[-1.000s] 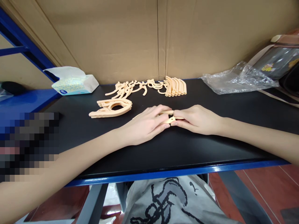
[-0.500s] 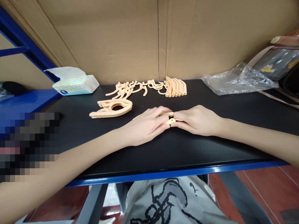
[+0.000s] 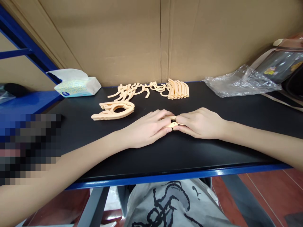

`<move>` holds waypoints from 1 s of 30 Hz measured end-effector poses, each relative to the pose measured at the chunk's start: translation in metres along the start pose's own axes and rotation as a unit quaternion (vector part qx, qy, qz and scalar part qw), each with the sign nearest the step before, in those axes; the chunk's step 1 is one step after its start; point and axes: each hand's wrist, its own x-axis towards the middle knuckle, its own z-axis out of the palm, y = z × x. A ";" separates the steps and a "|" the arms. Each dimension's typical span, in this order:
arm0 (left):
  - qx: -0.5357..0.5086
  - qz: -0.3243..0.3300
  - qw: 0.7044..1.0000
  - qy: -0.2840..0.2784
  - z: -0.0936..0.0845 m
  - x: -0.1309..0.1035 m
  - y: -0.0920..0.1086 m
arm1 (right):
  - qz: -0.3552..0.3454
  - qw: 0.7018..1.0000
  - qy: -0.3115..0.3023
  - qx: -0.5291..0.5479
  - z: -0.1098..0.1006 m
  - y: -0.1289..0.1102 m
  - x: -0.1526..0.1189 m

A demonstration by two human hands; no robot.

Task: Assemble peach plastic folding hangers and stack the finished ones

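My left hand (image 3: 151, 127) is closed on a cream plastic piece (image 3: 173, 124), whose end with a small hole shows at the fingertips. From the other side my right hand (image 3: 200, 123) pinches a cream part that meets this piece. Both hands lie low over the black table, fingertips almost touching, and cover most of what they hold. Behind my left forearm lie stacked folded cream frames (image 3: 113, 111). Farther back are loose curved cream pieces (image 3: 129, 91) and a row of cream arms (image 3: 178, 89).
A tissue pack (image 3: 77, 86) stands at the back left. Crumpled clear plastic (image 3: 239, 83) and a bag with a strap (image 3: 276, 64) are at the back right. Cardboard (image 3: 118, 37) rises behind the black table (image 3: 146, 162), which has a blue front edge.
The visible cream part between the fingertips has shifted slightly, and less of it shows by my right fingers. Both hands keep their hold.
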 end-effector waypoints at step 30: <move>0.000 -0.020 1.000 -0.015 0.000 0.001 0.000 | -0.033 0.999 0.038 -0.019 0.003 0.000 0.001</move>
